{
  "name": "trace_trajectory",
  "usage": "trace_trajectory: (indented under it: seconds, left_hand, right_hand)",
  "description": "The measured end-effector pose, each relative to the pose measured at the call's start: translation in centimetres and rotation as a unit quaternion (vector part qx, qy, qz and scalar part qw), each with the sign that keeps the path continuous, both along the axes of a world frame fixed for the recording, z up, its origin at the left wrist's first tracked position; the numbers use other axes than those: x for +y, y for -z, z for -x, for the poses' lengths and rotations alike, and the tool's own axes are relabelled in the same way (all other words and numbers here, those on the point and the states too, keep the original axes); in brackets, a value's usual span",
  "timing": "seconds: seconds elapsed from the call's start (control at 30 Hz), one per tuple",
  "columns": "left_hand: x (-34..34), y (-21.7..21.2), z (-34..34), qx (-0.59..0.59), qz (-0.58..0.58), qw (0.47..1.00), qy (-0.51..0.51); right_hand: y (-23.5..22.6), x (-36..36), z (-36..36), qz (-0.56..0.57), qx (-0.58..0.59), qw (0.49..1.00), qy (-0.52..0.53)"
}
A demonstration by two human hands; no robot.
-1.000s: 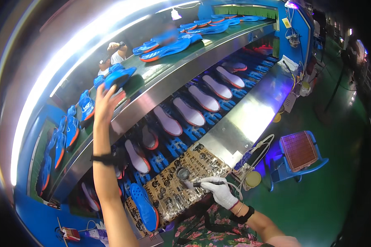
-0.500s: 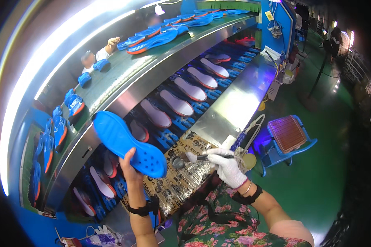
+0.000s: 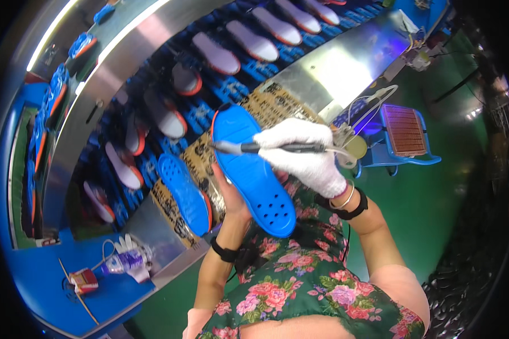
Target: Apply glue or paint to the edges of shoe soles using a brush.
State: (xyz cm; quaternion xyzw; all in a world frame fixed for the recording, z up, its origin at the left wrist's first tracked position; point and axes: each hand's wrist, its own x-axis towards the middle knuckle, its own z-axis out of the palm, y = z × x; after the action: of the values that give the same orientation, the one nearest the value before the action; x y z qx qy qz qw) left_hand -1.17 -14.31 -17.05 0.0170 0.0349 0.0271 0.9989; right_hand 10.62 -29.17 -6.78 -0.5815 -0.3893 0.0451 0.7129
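Note:
My bare left hand point(image 3: 232, 195) grips a blue shoe sole point(image 3: 251, 164) from below and its left side. The sole has an orange edge and a group of small holes at its near end. My white-gloved right hand point(image 3: 300, 148) holds a black-handled brush point(image 3: 232, 148), with a thin cable or tube running off behind it. The brush tip lies across the sole's upper left edge; I cannot tell whether it touches. To the left, another blue sole with an orange edge, a second sole point(image 3: 185, 195), rests on a bench covered with printed brown paper point(image 3: 277, 104).
Beyond the bench, a machine bed carries several pale-topped soles point(image 3: 215, 53). An upper belt at left holds several blue soles point(image 3: 54, 104). A blue chair point(image 3: 404, 135) stands at right. A bottle point(image 3: 127, 260) and a small red box point(image 3: 83, 281) lie on the blue surface, lower left.
The view has tilted downward. My left hand has brought the sole closer to my body, and my right hand has moved the brush from beside a small round pot onto the sole's edge.

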Motion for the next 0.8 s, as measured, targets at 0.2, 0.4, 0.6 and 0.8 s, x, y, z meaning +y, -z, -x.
trace_trajectory:
  seconds: [0.2, 0.4, 0.6, 0.8]
  left_hand:
    - [-1.7, -2.4, 0.2, 0.002, -0.027, 0.999, -0.037]
    - [-3.0, -1.3, 0.6, 0.127, -0.337, 0.922, -0.144]
    - [-1.5, 0.5, 1.5, 0.120, -0.321, 0.931, -0.125]
    - [-0.8, 0.3, 1.3, 0.189, -0.325, 0.917, -0.134]
  right_hand:
    - [0.4, 1.7, 0.1, 0.009, -0.034, 0.999, 0.032]
    - [-0.1, 2.3, 1.2, 0.017, -0.344, 0.932, 0.113]
    - [2.1, 1.9, 1.8, -0.007, -0.232, 0.971, 0.060]
    - [4.2, 2.4, 2.4, -0.004, -0.320, 0.946, 0.050]
